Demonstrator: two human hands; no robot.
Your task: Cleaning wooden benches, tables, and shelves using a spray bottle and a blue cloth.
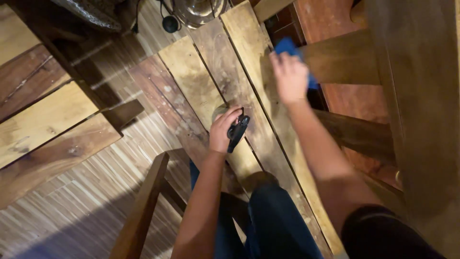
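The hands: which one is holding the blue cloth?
The right hand, raised against the wooden rail, presses the blue cloth. The left hand grips a dark spray bottle.

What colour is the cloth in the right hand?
Blue; the small cloth pressed under the right hand shows best in the head view.

Looks like a woodworking shop or furniture-making spot: rough planks point(230, 86) laid out on a strip-wood floor point(81, 206), unfinished wooden frame pieces point(143, 201) all around, more boards point(43, 124) stacked off to the side.
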